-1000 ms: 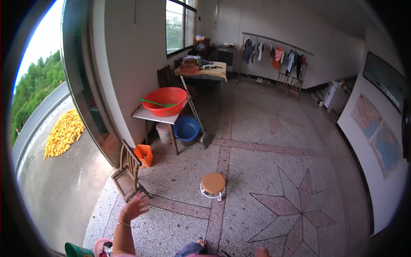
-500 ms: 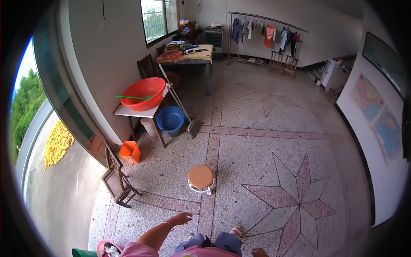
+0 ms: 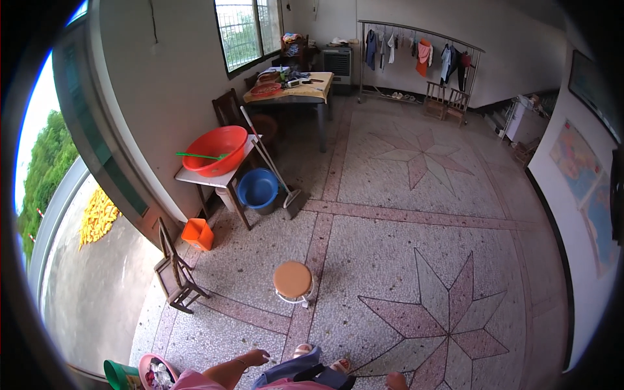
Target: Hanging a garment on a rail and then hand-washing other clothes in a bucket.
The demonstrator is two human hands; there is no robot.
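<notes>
My left hand hangs low in front of my body with its fingers curled. A small white bit shows at its fingertips, too small to name. Only part of my right hand shows at the lower edge, and its fingers are hidden. Ahead of my feet, a round stool with a tan seat and white legs stands on the floor, apart from both hands. At lower left, nearest my left arm, are a pink basin holding crumpled cloth and a green bucket.
A wooden chair and orange bin stand by the doorway. Beyond are a small table bearing a red basin, a blue bucket and a broom. A clothes rack stands far back; corn lies outside.
My view has shifted, and the stool sits nearer my feet. My left hand has dropped lower and its fingers look more curled. More of the pink basin and green bucket shows.
</notes>
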